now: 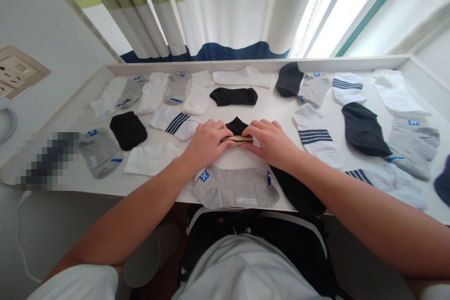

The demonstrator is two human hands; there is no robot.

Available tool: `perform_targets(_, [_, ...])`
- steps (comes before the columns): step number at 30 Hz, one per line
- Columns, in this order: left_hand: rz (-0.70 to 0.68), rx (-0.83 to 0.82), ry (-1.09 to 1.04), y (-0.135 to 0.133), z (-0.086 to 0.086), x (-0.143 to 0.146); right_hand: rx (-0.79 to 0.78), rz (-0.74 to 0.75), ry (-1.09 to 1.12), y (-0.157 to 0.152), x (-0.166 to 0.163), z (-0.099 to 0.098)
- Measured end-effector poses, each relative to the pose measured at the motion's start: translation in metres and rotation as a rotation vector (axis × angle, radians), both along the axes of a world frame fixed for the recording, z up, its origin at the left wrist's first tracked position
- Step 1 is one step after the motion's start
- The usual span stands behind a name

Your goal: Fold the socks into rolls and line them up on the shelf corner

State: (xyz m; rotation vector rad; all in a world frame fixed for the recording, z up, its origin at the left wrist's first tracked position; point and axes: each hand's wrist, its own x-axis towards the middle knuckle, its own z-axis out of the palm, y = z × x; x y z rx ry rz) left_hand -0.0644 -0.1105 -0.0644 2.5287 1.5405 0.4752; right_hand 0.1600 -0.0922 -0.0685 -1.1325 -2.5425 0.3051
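Observation:
My left hand (206,142) and my right hand (267,142) meet at the middle of the white table (270,103). Both are closed with fingers curled down on a small black sock (236,125), whose tan-edged band shows between the fingertips. Just below my hands lies a grey sock (235,188) marked HIPSTER with blue tabs. A black sock (297,192) sits partly under my right forearm. A white sock with dark stripes (175,123) lies just left of my left hand.
Several white, grey, black and striped socks are spread over the table, such as a black one (234,96) behind my hands and a dark one (364,129) at right. A green, white and blue curtain (211,14) hangs behind. A wall socket (16,71) is at left.

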Motion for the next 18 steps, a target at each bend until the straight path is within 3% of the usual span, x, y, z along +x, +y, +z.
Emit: perform_targets(18, [0.006,0.023,-0.027,0.0007,-0.0016,-0.0020,-0.051,-0.015,-0.019,0.0014,-0.0006,0.0019])
